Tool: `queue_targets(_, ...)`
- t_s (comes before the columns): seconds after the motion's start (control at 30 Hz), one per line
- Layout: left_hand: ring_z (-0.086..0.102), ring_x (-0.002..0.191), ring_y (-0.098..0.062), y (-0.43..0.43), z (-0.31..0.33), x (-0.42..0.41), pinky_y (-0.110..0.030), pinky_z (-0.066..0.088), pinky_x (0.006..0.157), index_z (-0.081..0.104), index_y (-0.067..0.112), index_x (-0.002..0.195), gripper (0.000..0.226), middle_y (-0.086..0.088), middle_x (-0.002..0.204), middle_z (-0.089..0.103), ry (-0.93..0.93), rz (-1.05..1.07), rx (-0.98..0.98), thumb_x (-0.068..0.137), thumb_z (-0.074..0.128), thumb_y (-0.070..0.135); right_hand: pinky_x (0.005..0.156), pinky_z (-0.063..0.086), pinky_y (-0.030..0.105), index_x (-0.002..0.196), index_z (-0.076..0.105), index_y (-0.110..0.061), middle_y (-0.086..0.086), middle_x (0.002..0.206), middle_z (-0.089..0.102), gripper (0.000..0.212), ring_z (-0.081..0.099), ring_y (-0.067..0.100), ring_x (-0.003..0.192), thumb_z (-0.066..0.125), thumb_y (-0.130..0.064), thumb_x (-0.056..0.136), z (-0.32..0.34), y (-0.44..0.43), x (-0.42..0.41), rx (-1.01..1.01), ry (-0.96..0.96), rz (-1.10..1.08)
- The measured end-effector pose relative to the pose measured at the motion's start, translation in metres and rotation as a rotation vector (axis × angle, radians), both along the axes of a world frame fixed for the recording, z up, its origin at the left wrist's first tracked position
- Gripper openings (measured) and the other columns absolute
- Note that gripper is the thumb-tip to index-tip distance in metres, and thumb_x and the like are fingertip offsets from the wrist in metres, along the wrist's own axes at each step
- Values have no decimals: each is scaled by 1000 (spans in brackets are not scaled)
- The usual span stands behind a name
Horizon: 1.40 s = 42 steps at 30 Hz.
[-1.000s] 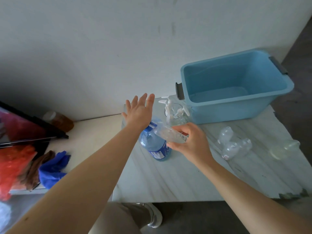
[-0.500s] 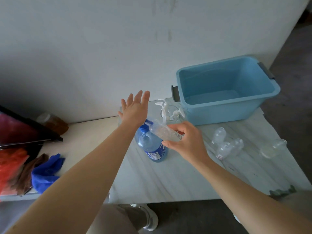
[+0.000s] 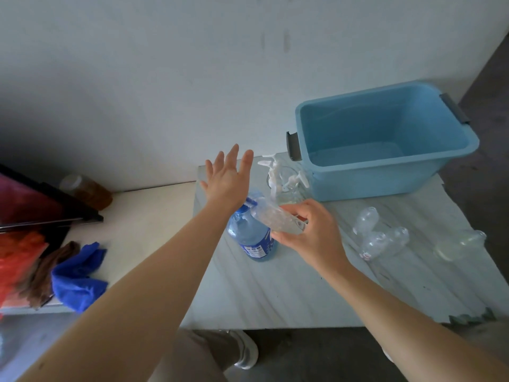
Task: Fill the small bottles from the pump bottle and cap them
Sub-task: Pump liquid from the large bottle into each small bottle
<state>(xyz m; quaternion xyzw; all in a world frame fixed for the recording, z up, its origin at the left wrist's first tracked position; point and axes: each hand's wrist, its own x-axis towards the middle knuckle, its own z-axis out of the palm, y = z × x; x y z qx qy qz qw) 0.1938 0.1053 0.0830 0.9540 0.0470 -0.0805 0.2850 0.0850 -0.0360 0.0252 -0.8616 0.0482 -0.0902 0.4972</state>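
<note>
1. Pale marbled tabletop [image 3: 275,293].
2. Right hand [image 3: 311,235], fingers curled round a small clear plastic bottle [image 3: 275,219], which is tilted with its mouth at the pump nozzle.
3. Translucent blue pump bottle [image 3: 250,238], upright on the tabletop.
4. Left hand [image 3: 225,180], fingers straight and spread, heel over the pump head.
5. Further clear bottles [image 3: 377,238], lying to the right.
6. Light-blue rectangular plastic tub [image 3: 385,175], beside the wall.
</note>
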Motion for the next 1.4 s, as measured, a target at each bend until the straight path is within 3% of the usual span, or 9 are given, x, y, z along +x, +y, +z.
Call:
queue_targets(0.37, -14, 147, -23, 0, 23, 1, -56, -6, 115, 12, 42, 150, 58, 4, 161, -1, -33, -9, 41, 95, 13, 62, 71, 40, 14, 97, 70, -30, -14, 84, 59, 40, 56, 3, 80, 84, -30, 59, 16, 1, -3, 5, -50, -7)
queue_targets(0.6, -9, 148, -22, -1, 19, -1, -57, -4, 115, 20, 39, 149, 59, 3, 161, 7, -51, -15, 12, 95, 15, 63, 73, 46, 23, 97, 70, -30, -11, 86, 61, 42, 58, 6, 81, 83, -32, 58, 12, -1, 0, 6, -70, -9)
queue_targets(0.77, -3, 148, -18, 1, 6, 2, -53, -1, 117, 27, 38, 147, 69, 5, 160, 15, -44, -30, -21, 88, 13, 71, 72, 46, 21, 97, 70, -33, -12, 87, 60, 42, 58, 3, 80, 82, -32, 57, 2, -2, 3, 32, -63, -12)
queue_targets(0.9, -4, 148, -20, -1, 1, 0, -56, 1, 116, 26, 37, 148, 59, 3, 160, 14, -12, -1, 3, 95, 17, 62, 71, 47, 23, 96, 70, -32, -11, 85, 60, 42, 57, 4, 80, 83, -33, 56, -4, -3, 5, 15, -34, -5)
queue_targets(1.4, -10, 148, -21, 0, 24, -2, -55, -6, 114, 18, 42, 148, 55, 6, 161, 5, -78, -13, 14, 96, 14, 59, 77, 50, 32, 98, 70, -32, -9, 87, 62, 43, 59, 8, 83, 84, -33, 57, 18, -1, 2, -3, -62, -19)
